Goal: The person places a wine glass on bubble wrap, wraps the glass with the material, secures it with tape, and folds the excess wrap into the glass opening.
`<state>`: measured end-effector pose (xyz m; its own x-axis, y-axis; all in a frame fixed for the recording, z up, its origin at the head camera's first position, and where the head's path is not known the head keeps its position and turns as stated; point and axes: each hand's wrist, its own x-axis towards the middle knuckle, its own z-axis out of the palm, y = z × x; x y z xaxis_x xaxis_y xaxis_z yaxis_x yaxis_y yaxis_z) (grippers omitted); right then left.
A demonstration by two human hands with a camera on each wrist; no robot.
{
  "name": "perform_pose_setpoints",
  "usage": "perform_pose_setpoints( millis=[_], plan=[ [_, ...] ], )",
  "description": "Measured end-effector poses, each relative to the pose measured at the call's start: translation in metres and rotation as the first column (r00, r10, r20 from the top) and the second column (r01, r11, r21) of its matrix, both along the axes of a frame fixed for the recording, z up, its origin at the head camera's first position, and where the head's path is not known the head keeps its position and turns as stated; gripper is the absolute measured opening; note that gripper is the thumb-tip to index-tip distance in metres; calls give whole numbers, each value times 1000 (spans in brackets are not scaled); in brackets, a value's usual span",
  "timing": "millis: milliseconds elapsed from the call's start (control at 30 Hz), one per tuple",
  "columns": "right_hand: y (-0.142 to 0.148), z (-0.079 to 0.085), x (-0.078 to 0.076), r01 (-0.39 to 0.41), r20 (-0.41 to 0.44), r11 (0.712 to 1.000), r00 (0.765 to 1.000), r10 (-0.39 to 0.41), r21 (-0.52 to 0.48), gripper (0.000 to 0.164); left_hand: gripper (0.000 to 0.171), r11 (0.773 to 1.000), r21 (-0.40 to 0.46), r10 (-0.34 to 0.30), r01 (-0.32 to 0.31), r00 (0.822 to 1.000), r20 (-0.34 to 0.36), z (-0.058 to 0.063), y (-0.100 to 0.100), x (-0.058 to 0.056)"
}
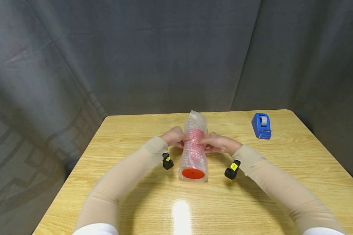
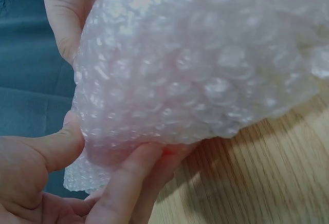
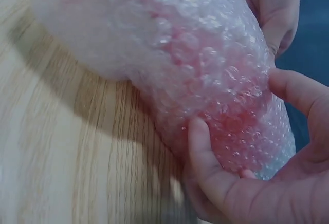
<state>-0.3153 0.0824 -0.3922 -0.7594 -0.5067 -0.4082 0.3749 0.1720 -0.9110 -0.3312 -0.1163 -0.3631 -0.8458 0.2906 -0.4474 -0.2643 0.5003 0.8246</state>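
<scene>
A long bundle of clear bubble wrap (image 1: 193, 160) lies on the table, pointing away from me. Pink shows through its middle, and a flat red disc (image 1: 193, 173) fills its near end; the wrapped item's kind is hidden. My left hand (image 1: 176, 136) grips the bundle's left side, thumb on top and fingers low at its underside in the left wrist view. From the right, my right hand (image 1: 219, 143) holds it at about the same height. In the right wrist view, that hand's fingers (image 3: 203, 152) press into the bubble wrap (image 3: 216, 80) over the pink part.
At the table's back right stands a blue tape dispenser (image 1: 261, 126) with a roll of clear tape. The wooden table (image 1: 129, 202) ends at grey curtains (image 1: 164, 58) behind and on both sides. Small black cameras hang at both wrists.
</scene>
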Motion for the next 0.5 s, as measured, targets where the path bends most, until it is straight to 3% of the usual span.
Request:
perform_pose_setpoints(
  millis=[133, 300, 500],
  plan=[
    [10, -3, -3, -29, 72, 997, 997, 34, -68, 17, 22, 1000, 12, 7, -7, 1000, -28, 0, 5, 3],
    [18, -5, -4, 1, 146, 996, 989, 12, -91, 13, 22, 1000, 14, 26, -25, 997, -70, -2, 11, 5],
    [22, -4, -4, 14, 163, 996, 987, 1, -91, 13, 22, 999, -3, 49, -49, 992, -113, -5, 16, 5]
  ],
)
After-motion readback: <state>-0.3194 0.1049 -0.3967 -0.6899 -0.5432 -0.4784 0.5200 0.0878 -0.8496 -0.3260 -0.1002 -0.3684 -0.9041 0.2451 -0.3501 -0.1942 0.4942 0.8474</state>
